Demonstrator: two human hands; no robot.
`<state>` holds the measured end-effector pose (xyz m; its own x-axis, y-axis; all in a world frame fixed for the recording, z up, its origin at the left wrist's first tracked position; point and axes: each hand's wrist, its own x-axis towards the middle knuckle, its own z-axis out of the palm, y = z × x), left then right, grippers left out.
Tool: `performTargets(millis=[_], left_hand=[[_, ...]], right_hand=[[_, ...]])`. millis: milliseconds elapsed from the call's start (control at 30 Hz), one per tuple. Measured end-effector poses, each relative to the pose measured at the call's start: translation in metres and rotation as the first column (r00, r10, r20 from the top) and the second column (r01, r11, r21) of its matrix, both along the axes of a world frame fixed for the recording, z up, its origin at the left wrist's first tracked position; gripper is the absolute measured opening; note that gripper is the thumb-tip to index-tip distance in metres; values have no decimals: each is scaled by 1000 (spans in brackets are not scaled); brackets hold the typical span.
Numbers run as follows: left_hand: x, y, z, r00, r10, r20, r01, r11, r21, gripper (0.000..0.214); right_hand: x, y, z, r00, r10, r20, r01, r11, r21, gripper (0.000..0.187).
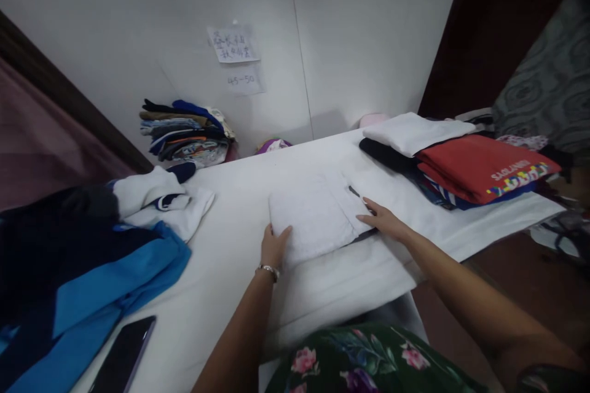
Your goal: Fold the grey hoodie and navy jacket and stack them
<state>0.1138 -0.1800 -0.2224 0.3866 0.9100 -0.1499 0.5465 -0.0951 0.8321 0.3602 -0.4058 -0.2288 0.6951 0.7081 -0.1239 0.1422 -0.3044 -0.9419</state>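
Note:
A folded white garment point(318, 212) with a dark trimmed collar lies in the middle of the white-covered table point(230, 258). My left hand point(273, 245) rests on its near left edge, fingers flat and open. On the garment's right edge lies my right hand point(382, 220), fingers stretched out flat beside the collar. Neither hand grips the cloth.
A stack of folded clothes point(479, 166), red over blue with white on top, sits at the right. Blue, dark and white garments point(92, 258) are heaped at the left. A dark phone point(122, 356) lies near the front left. Another folded pile point(187, 132) stands by the wall.

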Motion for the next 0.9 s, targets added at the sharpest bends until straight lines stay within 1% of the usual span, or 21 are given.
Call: performTargets(millis=[100, 167, 200, 267, 367, 433, 500, 533, 567, 633, 667, 733, 767, 800, 833, 900], left_hand=[[1, 3, 6, 991, 12, 132, 12, 983, -182, 54], [-2, 6, 7, 974, 32, 222, 22, 971, -239, 51], [-6, 6, 7, 969, 35, 244, 25, 971, -238, 50], [-15, 3, 5, 976, 17, 216, 28, 979, -202, 51], [-30, -3, 1, 995, -59, 85, 69, 990, -122, 53], [-36, -4, 2, 992, -122, -10, 121, 992, -36, 54], [-36, -5, 6, 982, -142, -126, 158, 979, 129, 57], [-34, -5, 8, 974, -133, -181, 175, 955, 240, 60], [-31, -6, 10, 966, -121, -228, 197, 914, 353, 61], [-21, -12, 11, 942, -136, -307, 287, 800, 527, 60], [-16, -17, 10, 918, -177, -354, 363, 735, 573, 58], [-7, -28, 5, 851, -260, -456, 509, 620, 597, 55], [-5, -34, 2, 820, -288, -495, 561, 577, 594, 55], [-4, -38, -2, 798, -302, -521, 592, 548, 591, 55], [-4, -41, -6, 789, -303, -535, 605, 531, 593, 56], [-5, -44, -12, 789, -292, -541, 606, 517, 605, 57]], right_hand=[[-7, 9, 10, 997, -16, -80, 22, 997, 73, 85], [-12, 9, 11, 997, -30, -77, 39, 992, 118, 81], [-16, 7, 10, 999, -32, -43, 37, 992, 120, 78], [-23, -2, 3, 997, -23, 73, 17, 996, 89, 72], [-31, -17, -13, 961, 20, 275, -20, 1000, -2, 65], [-33, -24, -18, 910, 71, 408, -38, 995, -88, 62], [-34, -24, -14, 819, 121, 561, -31, 986, -167, 59], [-36, -21, -10, 756, 134, 641, -22, 983, -180, 57], [-39, -16, -4, 687, 144, 713, -26, 984, -174, 56], [-49, -3, 8, 560, 158, 814, -85, 987, -133, 55], [-56, 4, 12, 513, 181, 839, -137, 982, -128, 56], [-71, 18, 14, 446, 268, 854, -233, 956, -179, 57], [-77, 23, 12, 422, 322, 848, -262, 938, -226, 58], [-82, 26, 8, 403, 372, 836, -275, 921, -277, 59], [-85, 27, 3, 394, 413, 821, -279, 905, -321, 60], [-87, 26, -6, 395, 460, 795, -278, 885, -374, 62]])
